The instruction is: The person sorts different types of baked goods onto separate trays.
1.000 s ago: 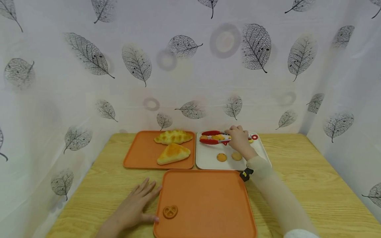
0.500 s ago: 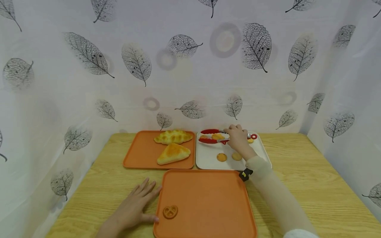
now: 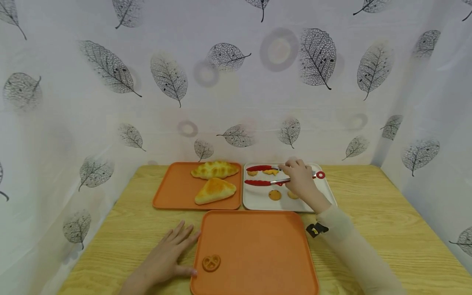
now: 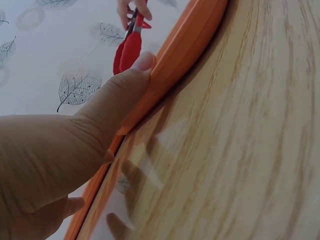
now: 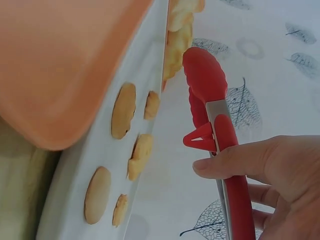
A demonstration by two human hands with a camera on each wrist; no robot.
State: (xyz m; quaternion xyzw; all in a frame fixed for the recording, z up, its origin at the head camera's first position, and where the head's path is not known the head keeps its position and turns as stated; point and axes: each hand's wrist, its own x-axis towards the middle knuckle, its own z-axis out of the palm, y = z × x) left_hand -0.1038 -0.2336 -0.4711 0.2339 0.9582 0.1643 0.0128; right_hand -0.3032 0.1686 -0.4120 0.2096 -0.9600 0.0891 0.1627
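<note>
My right hand point(image 3: 300, 178) grips a pair of red-tipped kitchen tongs point(image 3: 258, 183) above the white tray point(image 3: 258, 200). The tongs' arms are spread, with a small brown cookie point(image 3: 252, 173) and a yellow irregular-shaped cookie point(image 3: 271, 172) showing between them in the head view. From the right wrist, the tongs point(image 5: 206, 75) appear raised off the tray, nothing between their tips. Nearer me lie a speckled round cookie point(image 3: 274, 195) and a plain round cookie point(image 5: 97, 195). My left hand point(image 3: 166, 256) lies with fingers spread, thumb against the front orange tray's rim point(image 4: 165, 75).
A pretzel-shaped cookie point(image 3: 211, 268) lies at the left of the front orange tray point(image 3: 258, 250). Behind it, another orange tray point(image 3: 173, 188) holds a long braided bread point(image 3: 215, 169) and a triangular bread point(image 3: 215, 191). A leaf-patterned curtain point(image 3: 236, 102) surrounds the wooden table point(image 3: 354, 196).
My right hand and the tongs have moved slightly toward me and to the right, and the tongs' tips have spread wider. My left hand stays in place.
</note>
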